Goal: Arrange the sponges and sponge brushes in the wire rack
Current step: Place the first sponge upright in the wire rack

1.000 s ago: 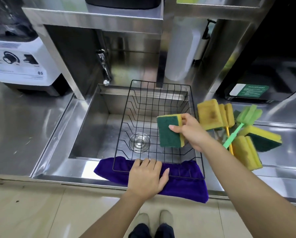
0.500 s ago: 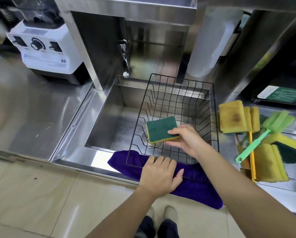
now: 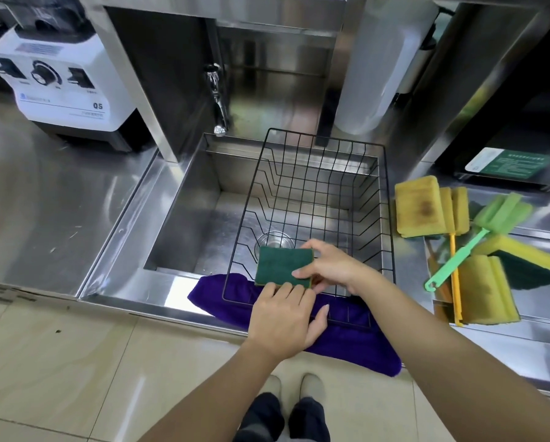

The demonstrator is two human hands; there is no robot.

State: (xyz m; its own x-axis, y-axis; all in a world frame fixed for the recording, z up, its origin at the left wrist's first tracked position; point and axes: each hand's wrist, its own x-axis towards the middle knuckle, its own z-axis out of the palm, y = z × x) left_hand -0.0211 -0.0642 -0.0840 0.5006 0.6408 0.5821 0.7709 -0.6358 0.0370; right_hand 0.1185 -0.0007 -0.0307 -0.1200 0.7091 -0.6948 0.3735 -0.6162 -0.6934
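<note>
Head view: right hand [image 3: 329,269] pinching green-faced sponge [image 3: 283,266] at front-left corner of rack [image 3: 326,215], setting it in; left hand [image 3: 283,317] resting flat on front rim over purple cloth [image 3: 347,342], gripping nothing. Rack otherwise sitting bare, so barely starting, by the look of it. Remaining sponges [image 3: 418,205] and brushes [image 3: 458,255] waiting on counter [image 3: 522,342] to the right.

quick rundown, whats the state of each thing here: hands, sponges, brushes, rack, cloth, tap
right hand: holding the green-faced sponge low in the rack
left hand: flat on the rack's front edge
wire rack: over the sink, no other sponges inside
other sponges: piled on the counter to the right
green brush: lying across the pile
orange brush: among the pile
purple cloth: under the rack's front
tap: no water visible
</note>
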